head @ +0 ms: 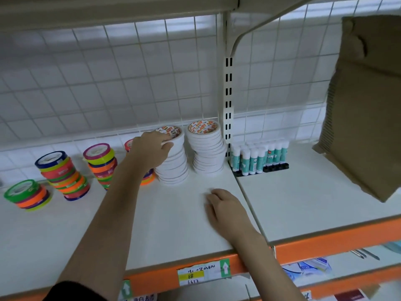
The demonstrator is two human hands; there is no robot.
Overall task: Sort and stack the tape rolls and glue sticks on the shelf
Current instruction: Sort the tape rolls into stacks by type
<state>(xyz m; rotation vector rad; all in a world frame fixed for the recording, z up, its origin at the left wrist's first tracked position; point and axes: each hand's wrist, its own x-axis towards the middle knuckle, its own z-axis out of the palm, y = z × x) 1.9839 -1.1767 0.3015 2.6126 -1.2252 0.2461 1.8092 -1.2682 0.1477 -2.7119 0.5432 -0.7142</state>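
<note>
With my left hand (152, 146) gripping the top roll of the leaning white tape stack (172, 161) at the shelf (173, 224) back, right hand (225, 210) resting loosely curled and empty, I square rolls gently.

You have one view only, from the camera on your head, wide-angled and bowing straight lines near the edges. It faces forward and slightly down onto the white shelf board with the orange front edge (217, 183), close, within arm's reach. The white wire grid back panel (108, 79) fills the upper picture.
</note>
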